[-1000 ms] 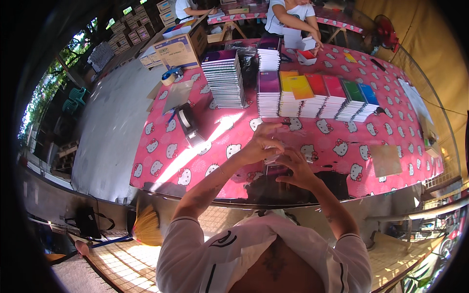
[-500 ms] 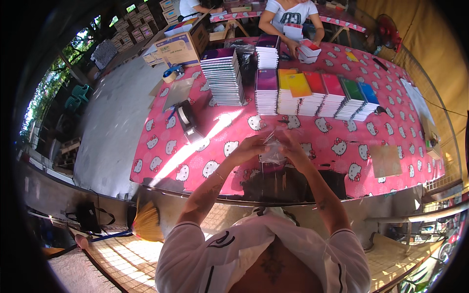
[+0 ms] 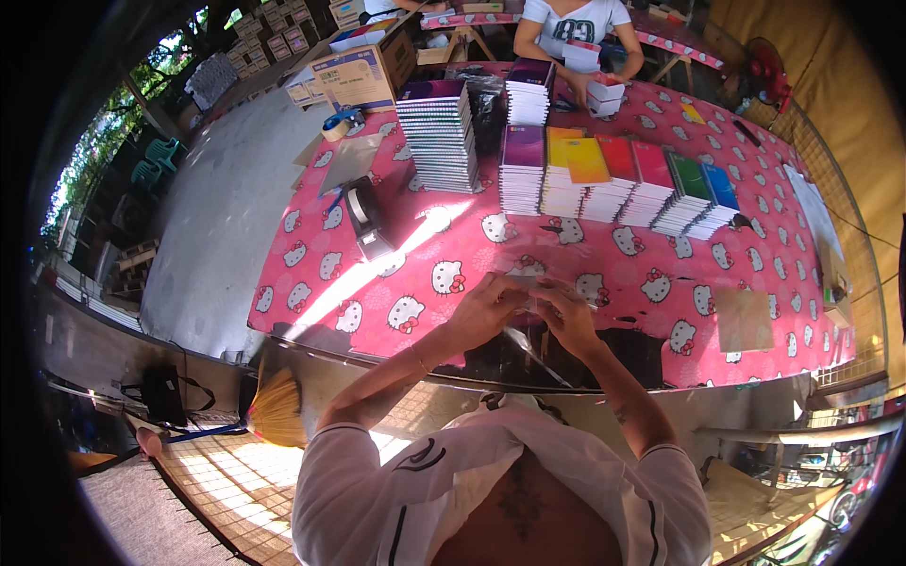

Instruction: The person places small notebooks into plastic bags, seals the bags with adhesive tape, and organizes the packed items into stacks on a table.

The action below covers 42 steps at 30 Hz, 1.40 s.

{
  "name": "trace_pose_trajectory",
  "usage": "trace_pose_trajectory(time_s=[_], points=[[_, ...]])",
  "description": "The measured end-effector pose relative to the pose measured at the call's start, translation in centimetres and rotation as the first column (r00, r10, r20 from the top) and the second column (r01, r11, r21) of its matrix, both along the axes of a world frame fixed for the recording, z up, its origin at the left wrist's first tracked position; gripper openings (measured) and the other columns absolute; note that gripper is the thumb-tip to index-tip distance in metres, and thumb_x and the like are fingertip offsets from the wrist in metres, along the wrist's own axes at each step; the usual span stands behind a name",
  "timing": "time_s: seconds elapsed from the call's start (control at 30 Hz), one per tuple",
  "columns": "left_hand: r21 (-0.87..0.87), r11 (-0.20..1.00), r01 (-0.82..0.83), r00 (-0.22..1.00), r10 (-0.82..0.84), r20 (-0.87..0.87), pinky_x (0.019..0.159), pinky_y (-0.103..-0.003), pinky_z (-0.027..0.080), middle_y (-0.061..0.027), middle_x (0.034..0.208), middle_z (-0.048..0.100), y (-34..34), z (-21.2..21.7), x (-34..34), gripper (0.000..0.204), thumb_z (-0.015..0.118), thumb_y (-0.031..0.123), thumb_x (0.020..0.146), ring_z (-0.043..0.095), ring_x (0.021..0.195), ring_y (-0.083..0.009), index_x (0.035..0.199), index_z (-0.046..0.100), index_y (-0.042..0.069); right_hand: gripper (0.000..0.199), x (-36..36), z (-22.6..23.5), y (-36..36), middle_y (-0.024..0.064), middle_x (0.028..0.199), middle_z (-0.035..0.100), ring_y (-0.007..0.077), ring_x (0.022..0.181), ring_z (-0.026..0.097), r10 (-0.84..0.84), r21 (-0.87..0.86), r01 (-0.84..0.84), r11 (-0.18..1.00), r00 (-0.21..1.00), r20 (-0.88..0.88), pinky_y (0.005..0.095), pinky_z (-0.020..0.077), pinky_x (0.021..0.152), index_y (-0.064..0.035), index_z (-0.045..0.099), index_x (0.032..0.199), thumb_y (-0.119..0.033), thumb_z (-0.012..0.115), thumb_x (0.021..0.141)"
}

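Note:
Close to the near table edge, my left hand (image 3: 489, 308) and my right hand (image 3: 564, 319) are closed, fingertips almost meeting. Between them they pinch a piece of clear plastic (image 3: 533, 304), whose glossy lower part hangs toward the dark bare patch at the table edge. Whether it is a bag or a loose sheet is hard to make out. Beyond my hands stands a row of spiral notebook stacks in purple (image 3: 521, 179), yellow (image 3: 563, 179), red (image 3: 613, 179), green (image 3: 683, 198) and blue (image 3: 714, 203). One yellow-orange notebook (image 3: 588, 162) lies tilted on top.
A black tape dispenser (image 3: 366, 222) sits left of my hands. Behind it rise a tall notebook stack (image 3: 436, 141) and a cardboard box (image 3: 354, 80). Flat brown cardboard (image 3: 744, 319) lies at right on the pink tablecloth (image 3: 444, 278). Across the table a person (image 3: 574, 42) handles small notebooks.
My hands have drawn slightly closer to me and nearer each other, still holding the plastic. Its lower part now hangs as a shiny strip. The view has shifted a little.

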<state>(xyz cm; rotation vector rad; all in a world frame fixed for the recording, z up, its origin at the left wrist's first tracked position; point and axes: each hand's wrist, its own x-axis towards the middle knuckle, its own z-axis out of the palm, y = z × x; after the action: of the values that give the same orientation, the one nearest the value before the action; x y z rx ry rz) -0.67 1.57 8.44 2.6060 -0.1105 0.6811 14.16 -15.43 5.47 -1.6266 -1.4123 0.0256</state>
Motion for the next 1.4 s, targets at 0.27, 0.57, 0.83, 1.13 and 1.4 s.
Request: trace_pose_trajectory(time_s=[0.27,0.57,0.83,1.13,1.4], points=[[-0.165,0.980,-0.107,0.976,0.072,-0.206,0.066,-0.037,0.057,-0.0105,0.075,0.071,1.5,1.3,3.5,0.023,0.076,0.013,0.078,0.072,0.072,-0.0268,0.099,0.068,0.007,0.045,-0.9,2.6,1.2,0.0139,0.105,0.064,0.0290,0.092,0.064,-0.099,-0.145,0.067,0.987,0.970,-0.222,0.0378,0.0520,0.079,-0.0055,0.060,0.122,-0.011,0.077,0.080],[-0.580,0.806,-0.121,0.961,-0.051,-0.271,0.068,-0.036,0.055,-0.0096,0.077,0.068,1.6,2.4,3.5,0.028,0.076,0.010,0.079,0.070,0.075,-0.0263,0.104,0.065,0.006,0.069,1.8,-1.0,2.0,0.0125,0.127,0.056,0.0318,0.122,0.053,0.056,-0.087,-0.127,0.988,0.823,-0.565,0.0421,0.0429,0.104,-0.0086,0.055,0.132,-0.019,0.085,0.071],[-0.071,0.989,-0.131,0.963,0.143,0.227,0.079,-0.039,0.052,-0.0088,0.092,0.068,-1.9,7.5,1.3,0.020,0.076,0.011,0.082,0.064,0.077,-0.0269,0.100,0.069,0.009,0.034,1.0,1.4,0.8,0.0087,0.121,0.062,0.0323,0.119,0.054,0.070,-0.077,-0.076,0.994,0.994,-0.078,0.0431,0.0434,0.102,-0.0056,0.065,0.108,-0.008,0.079,0.076],[-0.235,0.972,-0.004,0.996,0.026,0.090,0.085,-0.043,0.053,-0.0073,0.110,0.065,0.9,6.3,1.0,0.035,0.081,0.015,0.080,0.061,0.109,-0.0283,0.111,0.067,0.007,0.024,0.2,2.6,0.8,0.0066,0.111,0.064,0.0309,0.108,0.057,0.034,-0.117,-0.029,0.993,0.999,0.039,0.0434,0.0441,0.094,-0.0071,0.067,0.099,-0.012,0.076,0.078],[-0.319,0.940,-0.118,0.980,0.058,-0.190,0.072,-0.036,0.057,-0.0101,0.087,0.071,1.8,1.5,1.3,0.014,0.077,0.011,0.081,0.072,0.083,-0.0247,0.092,0.072,0.005,0.036,0.8,2.6,2.0,0.0069,0.086,0.067,0.0319,0.087,0.063,-0.005,-0.105,0.007,0.994,1.000,0.023,0.0456,0.0469,0.085,-0.0085,0.063,0.113,-0.012,0.074,0.078]])
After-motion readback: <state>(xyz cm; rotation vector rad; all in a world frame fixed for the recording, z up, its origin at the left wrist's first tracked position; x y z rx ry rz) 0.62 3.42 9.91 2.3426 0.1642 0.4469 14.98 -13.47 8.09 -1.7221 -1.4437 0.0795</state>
